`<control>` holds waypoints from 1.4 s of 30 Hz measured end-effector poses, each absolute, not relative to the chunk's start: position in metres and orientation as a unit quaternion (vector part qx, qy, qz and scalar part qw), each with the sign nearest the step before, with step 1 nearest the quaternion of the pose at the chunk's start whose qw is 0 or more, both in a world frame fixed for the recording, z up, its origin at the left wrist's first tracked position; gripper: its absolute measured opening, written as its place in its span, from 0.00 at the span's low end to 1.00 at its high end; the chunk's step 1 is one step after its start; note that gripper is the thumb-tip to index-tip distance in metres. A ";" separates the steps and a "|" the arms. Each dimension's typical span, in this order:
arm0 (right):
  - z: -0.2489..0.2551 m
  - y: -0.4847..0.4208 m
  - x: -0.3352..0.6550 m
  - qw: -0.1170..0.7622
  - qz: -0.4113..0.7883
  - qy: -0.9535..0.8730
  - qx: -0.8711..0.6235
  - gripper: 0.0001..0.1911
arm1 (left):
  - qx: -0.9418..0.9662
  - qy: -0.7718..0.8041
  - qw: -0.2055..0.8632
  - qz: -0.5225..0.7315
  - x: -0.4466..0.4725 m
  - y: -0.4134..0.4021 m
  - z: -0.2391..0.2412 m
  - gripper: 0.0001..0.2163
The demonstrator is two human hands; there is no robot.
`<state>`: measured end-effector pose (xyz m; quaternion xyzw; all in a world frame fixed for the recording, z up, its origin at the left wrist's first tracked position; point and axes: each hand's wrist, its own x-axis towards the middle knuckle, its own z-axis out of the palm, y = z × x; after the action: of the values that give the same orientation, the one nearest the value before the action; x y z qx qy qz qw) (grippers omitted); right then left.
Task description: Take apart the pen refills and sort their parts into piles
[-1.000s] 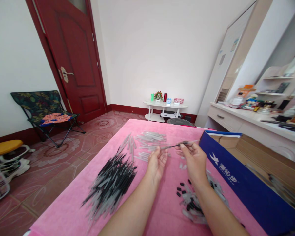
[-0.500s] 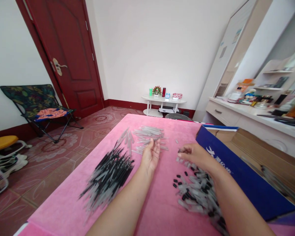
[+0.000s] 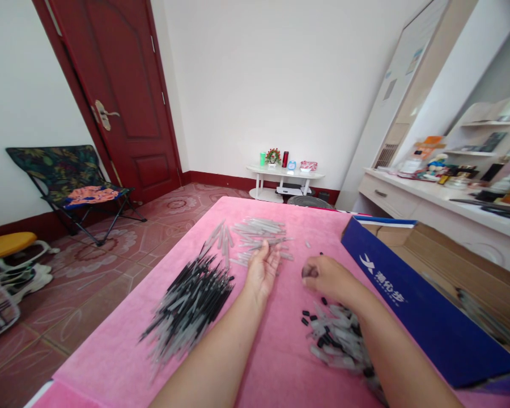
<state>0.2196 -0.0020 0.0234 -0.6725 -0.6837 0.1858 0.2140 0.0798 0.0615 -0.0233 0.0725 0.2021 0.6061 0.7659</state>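
Observation:
My left hand (image 3: 262, 269) lies palm up on the pink cloth (image 3: 276, 362), fingers loosely spread, its fingertips at the near edge of a pile of clear pen barrels (image 3: 258, 232). My right hand (image 3: 323, 276) is closed in a pinch over the cloth, just beyond a heap of clear caps and small black plugs (image 3: 336, 339); what it pinches is too small to make out. A big pile of black pen refills (image 3: 191, 299) lies to the left of my left forearm.
An open blue cardboard box (image 3: 412, 294) stands along the right side of the table. A white dresser (image 3: 446, 215) is behind it. On the floor to the left are a folding chair (image 3: 68, 181), a yellow stool (image 3: 8, 245) and a red door (image 3: 119, 96).
A second ago both hands held a pen part between them. They parted: the left dropped to the clear barrels, the right went to the small parts and closed.

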 end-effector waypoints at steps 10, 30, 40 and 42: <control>0.027 0.007 0.218 0.521 0.292 -0.559 -0.575 0.09 | 0.198 0.217 0.753 0.588 0.083 0.052 -0.023 0.13; 0.025 0.009 0.214 0.531 0.319 -0.536 -0.573 0.11 | 0.227 0.216 0.751 0.582 0.084 0.051 -0.030 0.12; 0.024 0.010 0.215 0.534 0.305 -0.545 -0.570 0.10 | 0.239 0.221 0.745 0.582 0.085 0.049 -0.028 0.12; 0.024 0.010 0.215 0.534 0.305 -0.545 -0.570 0.10 | 0.237 0.220 0.745 0.583 0.085 0.051 -0.031 0.12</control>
<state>0.2145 0.0099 0.0240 -0.5698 -0.5451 0.3048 0.5341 0.0851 0.0506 -0.0306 0.2371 0.2198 0.5832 0.7452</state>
